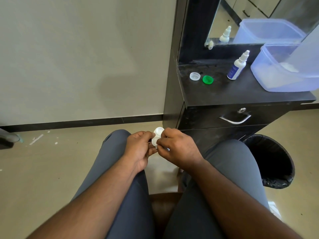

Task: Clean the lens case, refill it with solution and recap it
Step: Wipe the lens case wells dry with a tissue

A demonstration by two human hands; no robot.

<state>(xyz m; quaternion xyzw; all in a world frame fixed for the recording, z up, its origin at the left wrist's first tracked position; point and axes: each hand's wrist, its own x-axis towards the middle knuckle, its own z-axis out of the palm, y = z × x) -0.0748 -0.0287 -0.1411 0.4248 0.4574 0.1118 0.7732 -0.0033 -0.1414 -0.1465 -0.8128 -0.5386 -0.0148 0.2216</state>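
Head view shows my left hand and right hand pinching the lens case below the surface; I'd wipe each well gently, grip steady.

Both forearms reach forward over the knees toward twelve o'clock; left hand and right hand meet (fingers curled, pinching).

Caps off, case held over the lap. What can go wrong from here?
1. The lens case is pinched by both hands, left hand and right hand, above the floor; a slip likely drops it.
2. The white cap and green cap lie near the counter edge, easily knocked off.
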